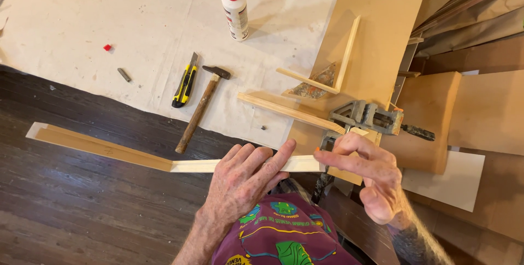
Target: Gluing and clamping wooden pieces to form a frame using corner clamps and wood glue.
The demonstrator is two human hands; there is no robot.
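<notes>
My left hand (245, 180) lies flat, fingers together, pressing on a long pale wooden strip (109, 150) that runs left across the dark floor. The strip's right end reaches a grey metal corner clamp (363, 116). My right hand (371, 169) hovers at that end, thumb and forefinger pinched right by the clamp's lower jaw; whether they grip anything is hidden. A second wooden strip (289, 112) runs up-left out of the clamp.
On the canvas sheet (109, 8) lie a hammer (199, 106), a yellow utility knife (185, 81), a white glue bottle with red cap (235, 8) and small bits. An L-shaped wood piece (338, 63) rests on a fibreboard panel (382, 25). Boards are stacked at right.
</notes>
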